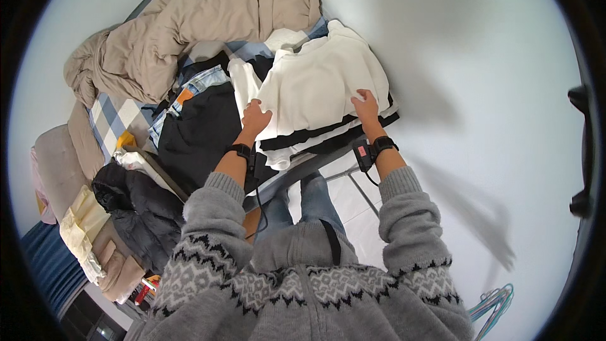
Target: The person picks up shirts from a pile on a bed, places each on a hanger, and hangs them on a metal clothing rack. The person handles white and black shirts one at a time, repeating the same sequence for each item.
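A white long-sleeved sweatshirt (322, 72) lies spread on top of a pile of folded clothes at the front edge of the bed. My left hand (255, 120) rests at its left side, fingers loosely bent and thumb apart. At the right side, my right hand (366, 107) touches the fabric, its thumb and forefinger apart. Neither hand visibly pinches cloth. Below the sweatshirt's hem, black garments (303, 136) and another white garment (278, 159) stick out. A white sleeve (243, 85) lies left of the sweatshirt, beyond my left hand.
Black trousers (199, 129) and light blue jeans (205, 81) lie to the left. A beige quilt (208, 9) is heaped behind on a checked sheet (120, 123). A dark puffer jacket (142, 205) sits at lower left. Hangers (495, 306) are at lower right, beside the white wall (492, 120).
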`<state>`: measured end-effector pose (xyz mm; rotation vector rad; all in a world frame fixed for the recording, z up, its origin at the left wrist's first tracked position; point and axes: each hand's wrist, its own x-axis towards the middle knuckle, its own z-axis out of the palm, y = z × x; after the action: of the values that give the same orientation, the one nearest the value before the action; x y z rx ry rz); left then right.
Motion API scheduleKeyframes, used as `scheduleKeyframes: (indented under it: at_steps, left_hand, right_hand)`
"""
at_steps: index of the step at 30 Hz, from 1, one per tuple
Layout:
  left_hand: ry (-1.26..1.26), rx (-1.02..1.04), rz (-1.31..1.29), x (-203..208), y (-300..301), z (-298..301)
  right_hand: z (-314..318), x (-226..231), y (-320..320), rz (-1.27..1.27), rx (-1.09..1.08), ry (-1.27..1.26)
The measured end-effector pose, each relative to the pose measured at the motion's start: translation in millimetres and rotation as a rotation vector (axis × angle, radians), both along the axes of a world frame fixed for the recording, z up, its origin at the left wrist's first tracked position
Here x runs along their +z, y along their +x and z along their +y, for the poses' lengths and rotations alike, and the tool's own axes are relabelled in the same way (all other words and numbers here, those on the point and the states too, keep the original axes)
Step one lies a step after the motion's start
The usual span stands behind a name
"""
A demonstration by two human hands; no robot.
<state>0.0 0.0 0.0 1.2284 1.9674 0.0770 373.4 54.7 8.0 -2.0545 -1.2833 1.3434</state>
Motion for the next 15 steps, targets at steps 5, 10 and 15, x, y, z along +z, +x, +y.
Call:
scheduleKeyframes:
  at_steps: [5, 10, 15]
  left_hand:
    - [-0.076, 0.113, 0.095, -6, 21, 29]
    - [-0.135, 0.055, 0.228, -21, 31, 44]
    - [-0.146, 0.189, -0.005, -41, 23, 52]
  right_hand:
    - [28, -16, 20, -0.383, 0.061, 0.196]
    - [46, -35, 31, -0.261, 0.073, 0.234]
    - [53, -23, 22, -0.073, -0.011, -0.008]
